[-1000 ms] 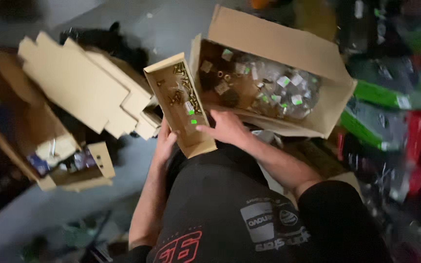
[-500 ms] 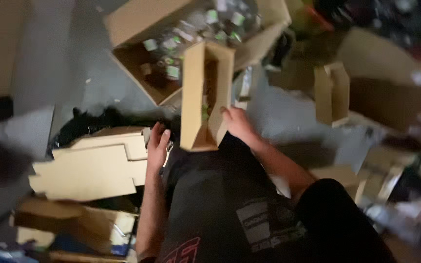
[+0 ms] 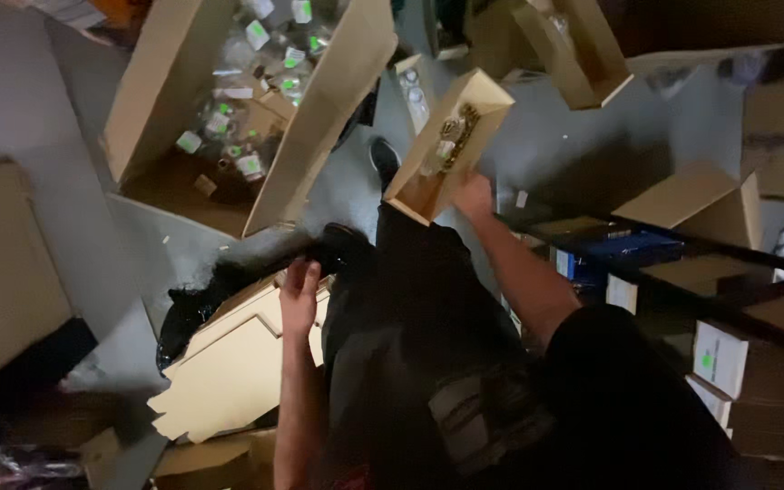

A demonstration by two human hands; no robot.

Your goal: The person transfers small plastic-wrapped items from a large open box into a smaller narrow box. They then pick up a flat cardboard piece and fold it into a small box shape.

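1. Here your right hand [image 3: 474, 195] grips the near end of a long, narrow, open-topped brown cardboard box [image 3: 447, 145], its fingers closed around the lower edge; the box is tilted, its far end raised and pointing away from you.
2. Inside that narrow box you can see small dark and pale items, too blurred to tell apart.
3. Your left hand [image 3: 299, 292] has let go of the box and hangs free, fingers loosely spread, holding nothing; it sits well apart from the right hand, just above a stack of flat, notched, tan cardboard sheets [image 3: 229, 372].
4. Beyond the left hand, on the grey floor [image 3: 38, 100], stands a large open brown cardboard carton [image 3: 319, 118], filled with small clear packets bearing green and white labels [image 3: 256, 54].
5. The narrow box is held in the air just to the right of that large carton, near its long flap but not touching it.
6. A crumpled black sheet [image 3: 210, 290] lies on the floor between the large carton and the flat sheets.
7. To your right, more brown cardboard boxes [image 3: 691, 200] sit on dark shelving [image 3: 664, 268], with white boxes [image 3: 737, 363] lower down.
8. Another open cardboard box [image 3: 583, 54] lies at the top of the view, beyond the narrow one.
9. Your dark shirt fills the lower middle of the view.
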